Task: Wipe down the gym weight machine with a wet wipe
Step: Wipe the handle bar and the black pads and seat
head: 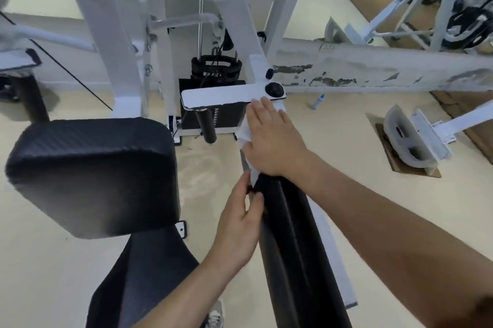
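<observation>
Beige gym floor [333, 127] behind white weight machine [106, 34]. R hand [272, 138], fingers straight & together, presses wet wipe [244, 135] flat on arm at 12 o'clock of black pad [288, 234]; L hand [240, 221] fingers pinch pad end

The smooth, pale cream floor [40, 261] carries everything. At 10 o'clock the white painted metal upright [125, 106] of the weight machine stands on it, and near 12 o'clock sits the black stack of weight plates [229, 114]. At 2 o'clock a small white-and-blue bottle [317, 101] lies tilted near a chipped white low ledge [373, 68]. At 3 o'clock a flat brown board [393, 158] lies on the floor, bearing a pale grey moulded plastic piece [402, 141]. At 6 o'clock rests a grey-and-white shoe [215, 317].
</observation>
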`<act>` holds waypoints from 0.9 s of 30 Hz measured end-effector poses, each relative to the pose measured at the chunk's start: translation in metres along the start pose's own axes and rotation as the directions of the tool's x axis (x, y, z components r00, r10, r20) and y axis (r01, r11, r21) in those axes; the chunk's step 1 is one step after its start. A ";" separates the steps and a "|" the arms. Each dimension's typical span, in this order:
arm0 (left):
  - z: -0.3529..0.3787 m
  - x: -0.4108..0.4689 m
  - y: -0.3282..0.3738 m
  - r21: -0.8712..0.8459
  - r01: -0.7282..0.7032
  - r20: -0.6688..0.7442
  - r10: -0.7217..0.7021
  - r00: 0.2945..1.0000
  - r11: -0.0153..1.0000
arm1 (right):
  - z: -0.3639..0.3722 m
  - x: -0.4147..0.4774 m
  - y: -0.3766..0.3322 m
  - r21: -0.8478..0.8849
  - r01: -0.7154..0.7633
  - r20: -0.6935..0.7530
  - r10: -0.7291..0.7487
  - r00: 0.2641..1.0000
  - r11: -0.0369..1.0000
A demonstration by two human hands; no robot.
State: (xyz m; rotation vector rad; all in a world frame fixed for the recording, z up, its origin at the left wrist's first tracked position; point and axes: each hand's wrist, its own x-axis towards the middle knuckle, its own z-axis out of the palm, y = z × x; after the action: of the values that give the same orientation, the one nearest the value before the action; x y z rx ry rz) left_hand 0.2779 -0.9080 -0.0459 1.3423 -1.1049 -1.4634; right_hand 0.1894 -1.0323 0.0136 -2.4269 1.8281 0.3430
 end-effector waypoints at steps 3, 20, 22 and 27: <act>0.014 -0.026 -0.007 -0.033 0.040 0.018 -0.039 0.999 0.999 | 0.002 -0.004 0.008 -0.106 0.196 -0.012 -0.198 0.980 0.975; -0.010 -0.053 -0.023 -0.164 -0.126 -0.213 0.090 0.973 0.978 | 0.020 -0.062 -0.024 -0.573 0.600 0.434 -0.414 0.800 0.558; -0.003 -0.053 -0.018 -0.215 -0.179 -0.119 0.156 0.981 0.960 | 0.023 -0.098 -0.019 -0.386 0.642 0.304 -0.566 0.766 0.662; 0.025 -0.029 -0.013 -0.306 -0.223 -0.001 0.234 0.972 0.926 | 0.022 -0.124 0.006 0.395 0.433 -0.253 -0.357 0.899 0.810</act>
State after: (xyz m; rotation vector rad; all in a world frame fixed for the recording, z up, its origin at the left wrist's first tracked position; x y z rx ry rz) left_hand 0.2547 -0.8753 -0.0499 0.9423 -0.9743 -1.4206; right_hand 0.1483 -0.9136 0.0208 -2.4576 1.2062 -0.2932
